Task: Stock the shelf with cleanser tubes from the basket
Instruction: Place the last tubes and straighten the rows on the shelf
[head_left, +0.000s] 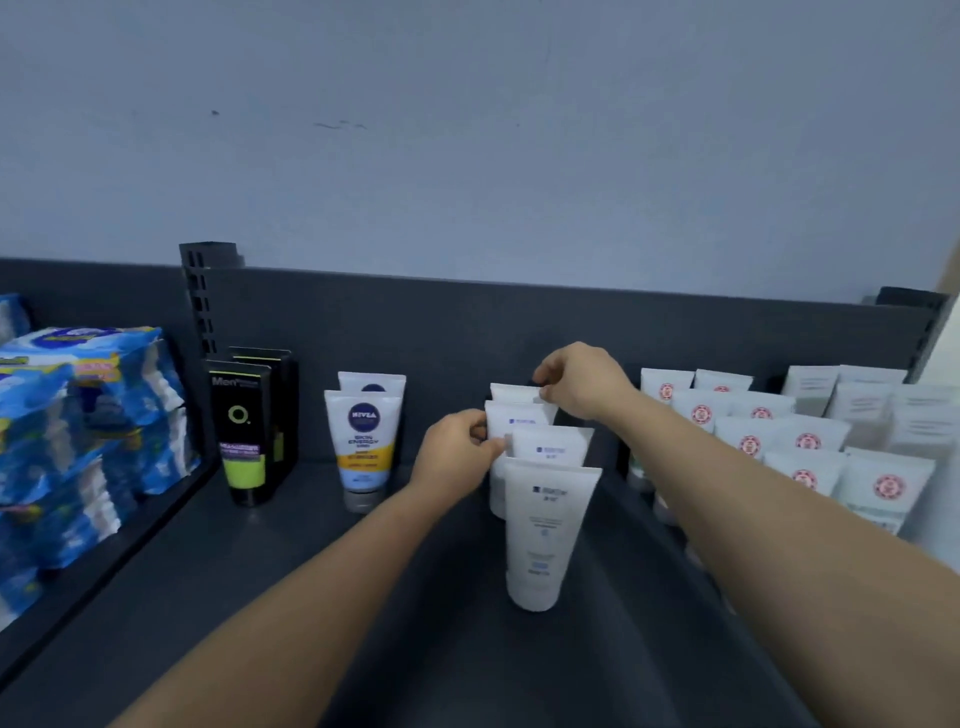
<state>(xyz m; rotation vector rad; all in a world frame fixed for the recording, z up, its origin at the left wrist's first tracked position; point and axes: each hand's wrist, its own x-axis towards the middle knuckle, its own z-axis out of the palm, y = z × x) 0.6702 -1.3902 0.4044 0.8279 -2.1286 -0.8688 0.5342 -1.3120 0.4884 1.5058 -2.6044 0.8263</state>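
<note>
Head view. Dark shelf (311, 597) fills the lower frame. Centre: four white cleanser tubes (550, 448) stand cap-down in a line running front to back. Centre frame: left hand (457, 452), fingers curled, pinches the left edge of the third tube (515, 422). Just above and right: right hand (576, 382), fingers curled, pinches the top edge of the rearmost tube (517, 393). The front tube (543, 535) stands free, lower centre. Centre left: blue-and-yellow tubes (363, 441), black tubes (241, 426). Far left: blue packs (78, 415). Right: red-emblem tubes (805, 441).
</note>
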